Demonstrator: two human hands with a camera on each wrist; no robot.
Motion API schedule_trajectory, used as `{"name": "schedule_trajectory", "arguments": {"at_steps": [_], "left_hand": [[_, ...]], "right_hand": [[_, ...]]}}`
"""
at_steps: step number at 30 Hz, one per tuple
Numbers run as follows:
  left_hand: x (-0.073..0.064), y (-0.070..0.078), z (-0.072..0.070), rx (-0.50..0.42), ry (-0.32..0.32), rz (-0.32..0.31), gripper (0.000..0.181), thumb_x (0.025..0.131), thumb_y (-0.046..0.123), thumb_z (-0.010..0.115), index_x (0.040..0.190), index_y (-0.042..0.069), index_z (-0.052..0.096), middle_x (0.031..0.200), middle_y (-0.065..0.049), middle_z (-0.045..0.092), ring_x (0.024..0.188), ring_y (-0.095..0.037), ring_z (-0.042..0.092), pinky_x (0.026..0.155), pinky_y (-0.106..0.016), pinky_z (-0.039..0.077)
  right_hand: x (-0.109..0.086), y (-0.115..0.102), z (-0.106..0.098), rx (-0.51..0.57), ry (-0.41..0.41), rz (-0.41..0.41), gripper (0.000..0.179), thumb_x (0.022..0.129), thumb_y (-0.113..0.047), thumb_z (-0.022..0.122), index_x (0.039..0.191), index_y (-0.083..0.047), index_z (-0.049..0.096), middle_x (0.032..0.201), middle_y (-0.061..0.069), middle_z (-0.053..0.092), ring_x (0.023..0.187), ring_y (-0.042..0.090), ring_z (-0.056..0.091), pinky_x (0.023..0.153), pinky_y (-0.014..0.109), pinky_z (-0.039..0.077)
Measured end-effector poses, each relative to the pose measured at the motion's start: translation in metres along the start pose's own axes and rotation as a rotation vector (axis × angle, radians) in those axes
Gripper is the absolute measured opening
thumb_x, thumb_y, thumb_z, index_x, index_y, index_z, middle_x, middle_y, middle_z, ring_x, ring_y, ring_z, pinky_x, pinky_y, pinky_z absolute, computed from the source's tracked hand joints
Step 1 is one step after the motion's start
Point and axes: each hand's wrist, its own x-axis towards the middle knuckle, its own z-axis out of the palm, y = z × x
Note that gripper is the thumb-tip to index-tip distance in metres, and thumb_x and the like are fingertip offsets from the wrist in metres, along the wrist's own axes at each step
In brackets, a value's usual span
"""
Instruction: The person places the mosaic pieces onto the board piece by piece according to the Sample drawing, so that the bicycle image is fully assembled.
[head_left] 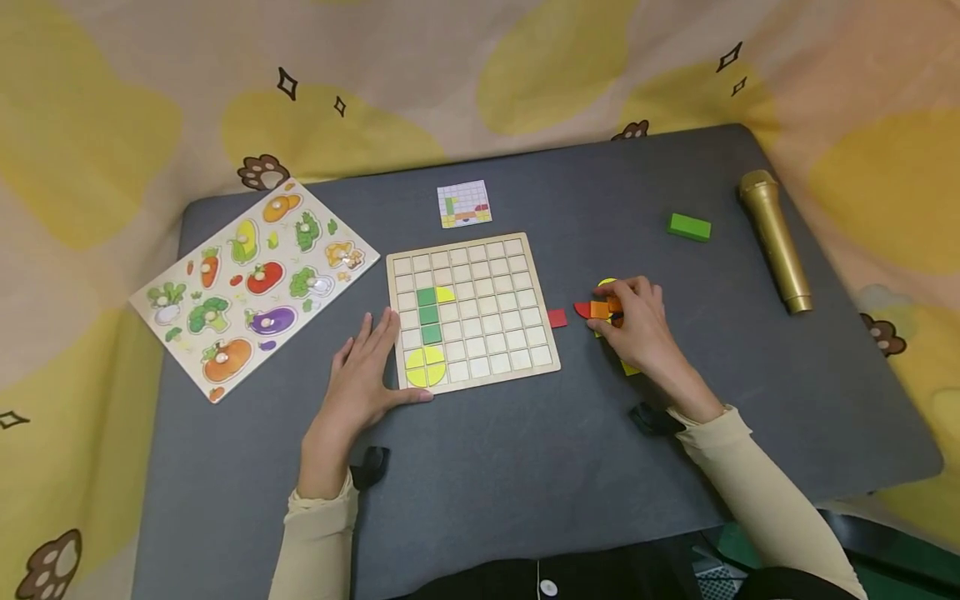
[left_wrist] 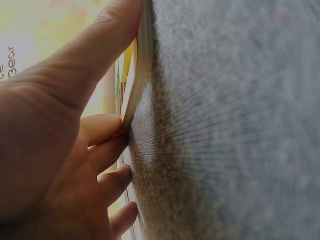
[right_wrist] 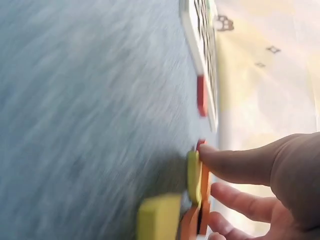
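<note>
In the head view, my left hand (head_left: 358, 379) rests at the near left corner of a wooden grid board (head_left: 491, 321). Its thumb lies along the near edge, the straight fingers along the left edge. Green squares (head_left: 428, 317), a yellow quarter-round piece (head_left: 446, 293) and a yellow circle of pieces (head_left: 425, 367) sit in the grid. Right of the board, my right hand (head_left: 641, 325) pinches an orange block (head_left: 600, 309) over a small pile. Red and yellow pieces (right_wrist: 194, 175) show under the thumb in the right wrist view; the palm hides part of the pile.
A red block (head_left: 557, 318) lies against the board's right edge. A pattern card (head_left: 464, 204) is behind the board, a vegetable puzzle (head_left: 255, 287) at left. A green block (head_left: 689, 227) and a gold microphone (head_left: 776, 242) lie on the grey table (head_left: 487, 475) at right.
</note>
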Motion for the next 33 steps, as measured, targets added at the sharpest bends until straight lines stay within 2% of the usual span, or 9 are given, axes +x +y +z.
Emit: {"name": "schedule_trajectory", "arguments": {"at_steps": [7, 13, 18, 23, 27, 33], "left_hand": [[-0.001, 0.000, 0.001, -0.007, 0.002, 0.003, 0.134, 0.074, 0.041, 0.097, 0.172, 0.013, 0.011, 0.180, -0.005, 0.005, 0.168, -0.033, -0.003, 0.131, -0.064, 0.004], [-0.002, -0.001, 0.001, -0.005, 0.007, 0.003, 0.132, 0.075, 0.040, 0.097, 0.172, 0.012, 0.012, 0.180, -0.006, 0.007, 0.168, -0.034, -0.002, 0.131, -0.063, 0.005], [-0.001, 0.000, 0.000, 0.000, 0.010, 0.007, 0.132, 0.075, 0.041, 0.097, 0.172, 0.012, 0.012, 0.180, -0.006, 0.007, 0.168, -0.034, -0.002, 0.130, -0.064, 0.005], [-0.002, 0.000, 0.000, -0.006, 0.008, 0.007, 0.131, 0.076, 0.041, 0.097, 0.172, 0.012, 0.012, 0.180, -0.006, 0.007, 0.168, -0.034, -0.002, 0.130, -0.064, 0.005], [-0.001, -0.001, -0.001, -0.004, 0.008, 0.012, 0.130, 0.077, 0.043, 0.096, 0.172, 0.012, 0.012, 0.180, -0.006, 0.007, 0.168, -0.035, -0.002, 0.130, -0.064, 0.005], [0.000, -0.002, 0.000, 0.011, 0.004, 0.013, 0.131, 0.076, 0.045, 0.096, 0.171, 0.011, 0.012, 0.180, -0.006, 0.007, 0.168, -0.035, -0.001, 0.130, -0.064, 0.006]], "right_hand": [[-0.004, 0.009, -0.003, -0.007, 0.014, -0.009, 0.039, 0.095, -0.013, 0.080, 0.128, 0.005, 0.069, 0.130, 0.026, 0.050, 0.115, 0.042, 0.037, 0.087, 0.047, 0.032], [0.000, 0.001, 0.003, 0.009, 0.021, -0.039, 0.034, 0.095, -0.013, 0.081, 0.122, 0.004, 0.071, 0.123, 0.024, 0.054, 0.113, 0.040, 0.040, 0.088, 0.046, 0.035], [0.002, -0.023, 0.016, 0.041, 0.001, -0.134, 0.031, 0.093, -0.015, 0.084, 0.119, -0.001, 0.074, 0.118, 0.018, 0.059, 0.112, 0.035, 0.044, 0.088, 0.044, 0.039], [0.002, -0.058, 0.038, 0.058, -0.078, -0.277, 0.030, 0.092, -0.017, 0.085, 0.117, -0.005, 0.076, 0.112, 0.012, 0.063, 0.105, 0.028, 0.050, 0.086, 0.039, 0.043], [0.002, -0.083, 0.058, 0.039, -0.139, -0.368, 0.029, 0.090, -0.019, 0.087, 0.114, -0.007, 0.078, 0.106, 0.007, 0.068, 0.100, 0.022, 0.057, 0.084, 0.036, 0.052], [0.004, -0.107, 0.079, -0.007, -0.196, -0.441, 0.029, 0.088, -0.023, 0.088, 0.113, -0.010, 0.080, 0.106, 0.003, 0.069, 0.102, 0.019, 0.059, 0.089, 0.035, 0.054]]}}
